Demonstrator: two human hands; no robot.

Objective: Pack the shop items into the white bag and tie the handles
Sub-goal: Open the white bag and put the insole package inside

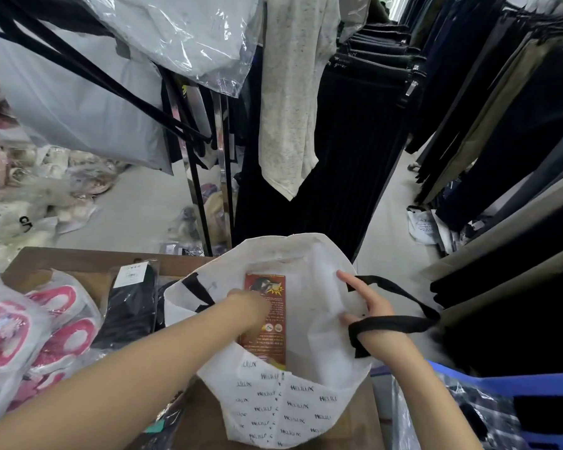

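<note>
In the white bag (306, 410), left hand (247, 306) (grip unclear) is touching a red packet (273, 339), straight-fingered right hand (371, 306) bracing; 9 o'clock packs (62, 336), handles (394, 324) waiting.

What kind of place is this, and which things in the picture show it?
Most likely a clothing shop, perhaps its stock area. Dark trousers hang in rows, a speckled top hangs above, and goods wrapped in plastic lie on the table beside the white bag.
</note>
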